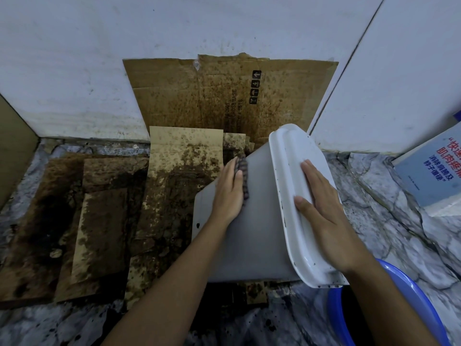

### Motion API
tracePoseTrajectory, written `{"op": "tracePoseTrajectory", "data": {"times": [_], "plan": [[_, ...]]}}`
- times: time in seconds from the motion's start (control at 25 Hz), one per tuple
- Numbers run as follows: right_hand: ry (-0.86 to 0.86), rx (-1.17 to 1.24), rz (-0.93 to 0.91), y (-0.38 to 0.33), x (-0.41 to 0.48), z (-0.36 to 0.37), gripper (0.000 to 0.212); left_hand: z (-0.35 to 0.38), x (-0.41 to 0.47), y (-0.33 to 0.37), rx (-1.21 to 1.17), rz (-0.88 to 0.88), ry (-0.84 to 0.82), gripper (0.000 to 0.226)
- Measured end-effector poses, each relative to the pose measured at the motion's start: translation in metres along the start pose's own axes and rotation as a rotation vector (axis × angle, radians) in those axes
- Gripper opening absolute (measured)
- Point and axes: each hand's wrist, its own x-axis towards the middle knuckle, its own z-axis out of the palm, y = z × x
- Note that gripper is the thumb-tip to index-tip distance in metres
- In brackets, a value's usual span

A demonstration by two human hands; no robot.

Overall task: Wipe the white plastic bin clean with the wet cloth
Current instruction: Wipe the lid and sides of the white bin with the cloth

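The white plastic bin (259,221) lies tipped on its side on the floor, its rim (287,196) facing right. My left hand (228,193) presses a dark striped cloth (243,176) flat against the bin's upper side wall, near its far end. My right hand (321,216) lies flat over the bin's rim and open mouth, fingers together, steadying it. Dark specks dot the rim and one spot marks the wall near the base.
Stained, wet cardboard sheets (174,186) cover the floor to the left and lean on the white wall (99,58). A blue plastic basin (409,308) sits at the lower right. A blue printed box (434,168) stands at the right. The marble floor (389,211) is spattered with dirt.
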Motion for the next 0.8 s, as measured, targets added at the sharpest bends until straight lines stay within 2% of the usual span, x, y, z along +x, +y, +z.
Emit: {"op": "tracePoseTrajectory", "data": {"times": [0.2, 0.36, 0.8], "plan": [[0.005, 0.027, 0.006, 0.006, -0.001, -0.002, 0.063, 0.028, 0.007, 0.064, 0.027, 0.179, -0.055, 0.049], [0.011, 0.04, 0.02, 0.009, -0.001, -0.005, 0.064, 0.034, 0.011, 0.061, 0.057, 0.235, -0.047, 0.049], [-0.014, 0.02, 0.013, 0.0, -0.001, -0.002, 0.063, -0.024, 0.004, -0.101, 0.146, -0.133, 0.053, 0.054]]}}
